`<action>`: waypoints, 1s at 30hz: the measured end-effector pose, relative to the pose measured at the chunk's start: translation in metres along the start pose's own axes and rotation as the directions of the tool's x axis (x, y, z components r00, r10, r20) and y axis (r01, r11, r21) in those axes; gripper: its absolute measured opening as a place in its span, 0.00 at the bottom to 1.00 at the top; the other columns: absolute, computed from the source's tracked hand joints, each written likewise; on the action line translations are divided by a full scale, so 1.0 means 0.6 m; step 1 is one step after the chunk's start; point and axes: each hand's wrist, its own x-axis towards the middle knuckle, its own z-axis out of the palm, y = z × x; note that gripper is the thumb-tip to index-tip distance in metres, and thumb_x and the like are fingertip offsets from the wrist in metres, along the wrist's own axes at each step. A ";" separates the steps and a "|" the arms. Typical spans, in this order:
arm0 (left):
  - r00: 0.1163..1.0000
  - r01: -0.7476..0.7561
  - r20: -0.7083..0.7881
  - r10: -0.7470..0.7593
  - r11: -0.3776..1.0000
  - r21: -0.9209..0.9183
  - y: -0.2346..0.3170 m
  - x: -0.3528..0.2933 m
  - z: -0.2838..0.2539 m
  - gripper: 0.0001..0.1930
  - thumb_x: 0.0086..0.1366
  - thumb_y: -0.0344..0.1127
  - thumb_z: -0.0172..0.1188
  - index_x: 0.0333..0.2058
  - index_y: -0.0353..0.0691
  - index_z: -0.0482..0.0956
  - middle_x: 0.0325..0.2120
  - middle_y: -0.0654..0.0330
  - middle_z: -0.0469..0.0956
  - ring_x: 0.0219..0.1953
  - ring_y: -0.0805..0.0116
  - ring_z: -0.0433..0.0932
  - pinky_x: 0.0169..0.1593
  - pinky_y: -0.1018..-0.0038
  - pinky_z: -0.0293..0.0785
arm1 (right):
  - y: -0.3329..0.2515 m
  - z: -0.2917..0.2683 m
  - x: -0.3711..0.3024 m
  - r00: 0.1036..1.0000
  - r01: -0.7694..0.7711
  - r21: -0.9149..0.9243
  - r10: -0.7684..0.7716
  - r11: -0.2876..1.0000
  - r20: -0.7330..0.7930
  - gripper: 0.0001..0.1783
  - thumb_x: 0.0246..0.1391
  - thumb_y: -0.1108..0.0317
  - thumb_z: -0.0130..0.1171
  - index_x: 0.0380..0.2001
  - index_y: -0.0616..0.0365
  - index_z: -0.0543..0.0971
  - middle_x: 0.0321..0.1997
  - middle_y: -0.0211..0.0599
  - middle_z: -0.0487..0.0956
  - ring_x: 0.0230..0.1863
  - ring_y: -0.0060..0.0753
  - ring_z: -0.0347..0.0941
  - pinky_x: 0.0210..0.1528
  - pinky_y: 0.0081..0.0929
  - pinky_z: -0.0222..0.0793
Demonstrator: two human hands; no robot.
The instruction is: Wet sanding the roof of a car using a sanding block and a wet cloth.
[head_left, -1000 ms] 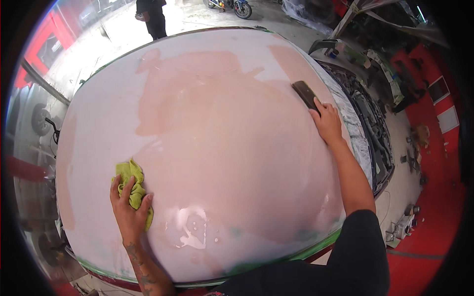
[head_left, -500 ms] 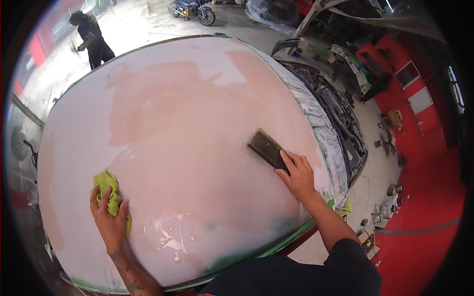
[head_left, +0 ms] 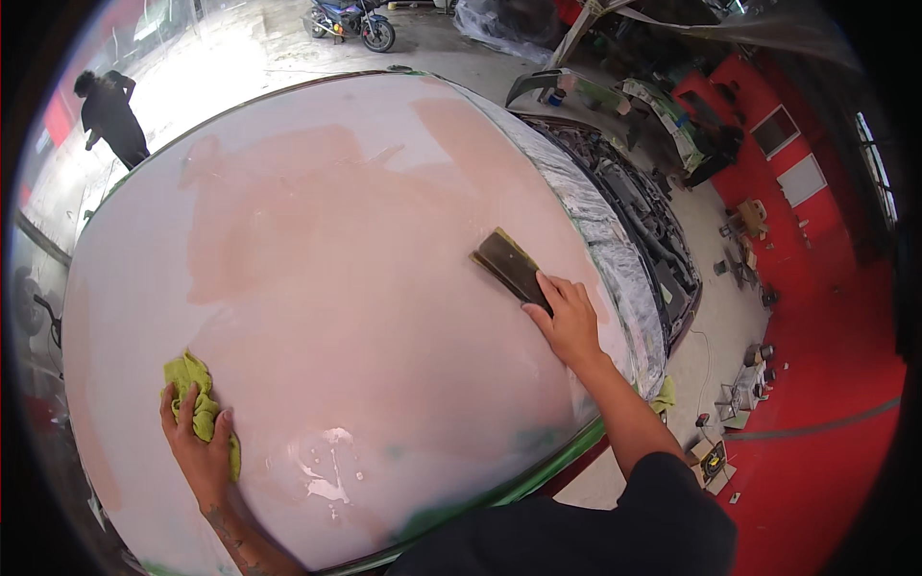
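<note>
A car roof with patches of pale pink and white sanded coating and a green border spreads out before me. My right hand grips the near end of a dark sanding block, which lies flat on the right part of the roof. A yellowish layer shows along the block's far edge. At the left, my left hand rests over a crumpled yellow-green cloth, fingers bent onto it and pressing it against the roof. Wet spots shine on the roof near me, between my forearms.
Plastic sheeting covers the windscreen area at the right, beside an open engine bay. Another person stands beyond the roof at far left. A motorcycle is parked at the back. Another green cloth hangs by my right arm.
The view has shifted slightly, and the sanding block has slid a little away from me with my right hand. My left hand stays on the cloth. The other person has turned and moved left.
</note>
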 end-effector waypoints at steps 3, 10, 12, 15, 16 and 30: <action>1.000 0.000 -0.003 0.000 1.000 0.019 0.004 -0.001 -0.004 0.30 0.56 0.31 0.72 0.59 0.42 0.79 0.69 0.50 0.63 0.71 0.44 0.61 0.71 0.53 0.61 | 0.026 0.007 0.039 1.000 -0.019 -0.002 0.019 1.000 0.007 0.32 0.60 0.49 0.64 0.60 0.58 0.79 0.54 0.38 0.79 0.52 0.46 0.73 0.56 0.40 0.72; 0.999 -0.008 0.045 0.011 0.998 -0.063 0.010 0.007 0.023 0.29 0.57 0.30 0.71 0.59 0.42 0.79 0.70 0.50 0.62 0.72 0.44 0.60 0.71 0.53 0.61 | 0.174 0.099 0.290 0.956 -0.288 -0.117 0.292 0.950 0.012 0.34 0.63 0.42 0.57 0.62 0.56 0.77 0.56 0.47 0.79 0.58 0.54 0.72 0.60 0.45 0.71; 0.999 -0.004 0.049 0.007 0.998 -0.067 0.011 0.007 0.022 0.29 0.57 0.30 0.71 0.59 0.42 0.79 0.70 0.51 0.62 0.72 0.44 0.60 0.71 0.53 0.61 | 0.162 0.099 0.255 0.962 -0.269 -0.145 0.273 0.952 0.012 0.34 0.63 0.43 0.58 0.62 0.56 0.77 0.55 0.44 0.79 0.59 0.51 0.71 0.60 0.44 0.71; 0.998 0.027 0.050 -0.024 0.998 -0.058 -0.003 -0.001 0.006 0.29 0.57 0.30 0.71 0.59 0.42 0.79 0.70 0.51 0.62 0.72 0.45 0.60 0.71 0.53 0.61 | 0.084 0.056 0.120 0.989 -0.150 -0.012 0.150 0.989 -0.014 0.32 0.61 0.46 0.62 0.61 0.57 0.79 0.53 0.40 0.79 0.55 0.47 0.72 0.58 0.41 0.71; 0.999 0.035 0.029 -0.033 0.998 -0.054 -0.003 -0.002 0.000 0.29 0.57 0.30 0.71 0.59 0.42 0.78 0.70 0.51 0.62 0.72 0.45 0.60 0.72 0.54 0.61 | 0.065 0.033 0.074 0.993 -0.116 0.012 0.116 0.993 -0.007 0.32 0.60 0.48 0.64 0.60 0.57 0.79 0.53 0.39 0.79 0.54 0.46 0.73 0.57 0.40 0.71; 0.998 -0.014 0.054 0.020 0.994 -0.106 0.000 0.007 0.019 0.29 0.59 0.33 0.70 0.60 0.42 0.78 0.69 0.49 0.62 0.70 0.44 0.62 0.71 0.53 0.61 | 0.156 0.074 0.164 0.973 -0.232 -0.013 0.232 0.973 -0.018 0.34 0.62 0.45 0.61 0.61 0.60 0.78 0.56 0.45 0.79 0.57 0.55 0.71 0.61 0.45 0.68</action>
